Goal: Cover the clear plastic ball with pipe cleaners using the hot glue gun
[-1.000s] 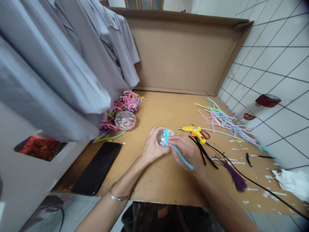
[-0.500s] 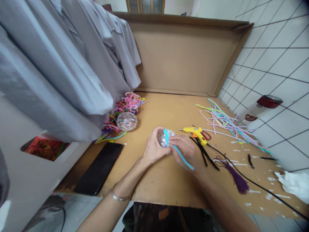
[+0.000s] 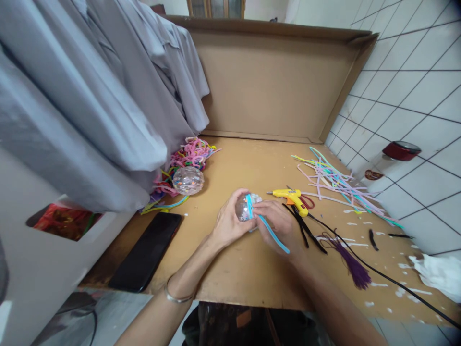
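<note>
Blue strip [image 3: 275,235] laid across a clear ball [image 3: 242,211], one hand steadying, the other pressing

This looks like careful fitting work, best done slowly. The left hand [image 3: 228,220] should stay a firm cradle, without squeezing so hard that the ball turns under the strip. The right hand [image 3: 277,222] would do well to pinch close to where strip meets ball, lay a short stretch flat, then shift the pinch along – a long free length pulls the line crooked. A light, even press probably suits the soft strip better than a tug. Whether glue is already under it cannot be told from here.

The ball sits inside the curve of the left fingers, which are wrapped around its far left side with the thumb on the near side. The right fingertips are closed on the strip at the ball's right edge, touching or nearly touching its surface. Part of the strip crosses the ball in the gap between the two hands; the loose tail slants from the right fingertips back under that hand toward the wrist.

The glue gun [image 3: 288,194] lies just beyond the right fingers and to their right – its nozzle points left. A second ball [image 3: 188,180] rests farther out, left of the left fingers.
</note>
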### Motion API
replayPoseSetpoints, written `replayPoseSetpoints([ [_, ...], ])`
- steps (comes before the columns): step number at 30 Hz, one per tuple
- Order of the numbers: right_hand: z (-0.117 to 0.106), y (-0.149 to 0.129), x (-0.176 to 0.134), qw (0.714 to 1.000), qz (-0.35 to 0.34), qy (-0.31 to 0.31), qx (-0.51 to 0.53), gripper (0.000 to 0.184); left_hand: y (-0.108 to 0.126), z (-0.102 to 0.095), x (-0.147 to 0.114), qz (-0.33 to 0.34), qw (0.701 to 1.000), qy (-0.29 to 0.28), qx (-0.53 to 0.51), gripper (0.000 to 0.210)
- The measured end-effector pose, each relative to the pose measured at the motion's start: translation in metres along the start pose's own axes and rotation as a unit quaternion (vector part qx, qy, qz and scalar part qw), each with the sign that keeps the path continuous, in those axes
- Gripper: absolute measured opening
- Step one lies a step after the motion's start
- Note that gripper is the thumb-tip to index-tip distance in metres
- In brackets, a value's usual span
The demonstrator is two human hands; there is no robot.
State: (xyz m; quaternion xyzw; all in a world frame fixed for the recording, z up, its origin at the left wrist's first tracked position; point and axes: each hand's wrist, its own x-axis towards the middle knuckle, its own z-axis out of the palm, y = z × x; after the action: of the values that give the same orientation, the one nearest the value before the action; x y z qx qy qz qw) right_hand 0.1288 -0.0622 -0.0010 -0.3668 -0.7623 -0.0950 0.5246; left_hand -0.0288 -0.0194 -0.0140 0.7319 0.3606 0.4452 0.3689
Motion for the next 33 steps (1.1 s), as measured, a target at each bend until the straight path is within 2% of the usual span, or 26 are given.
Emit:
replayPoseSetpoints([
  [12, 0.003, 0.001, -0.003, 1.000, 0.010, 0.005, 0.007, 0.019, -0.001, -0.003, 0.002, -0.015, 0.999, -0.018, -0.034, 0.061],
  [27, 0.005, 0.002, -0.004, 1.000, 0.004, 0.018, 0.007, 0.017, -0.010, -0.001, 0.001, 0.019, 0.997, -0.017, -0.069, 0.046],
  [33, 0.007, 0.002, -0.007, 1.000, 0.010, 0.006, 0.003, 0.020, -0.009, -0.002, 0.001, 0.020, 0.999, -0.020, -0.046, 0.043],
])
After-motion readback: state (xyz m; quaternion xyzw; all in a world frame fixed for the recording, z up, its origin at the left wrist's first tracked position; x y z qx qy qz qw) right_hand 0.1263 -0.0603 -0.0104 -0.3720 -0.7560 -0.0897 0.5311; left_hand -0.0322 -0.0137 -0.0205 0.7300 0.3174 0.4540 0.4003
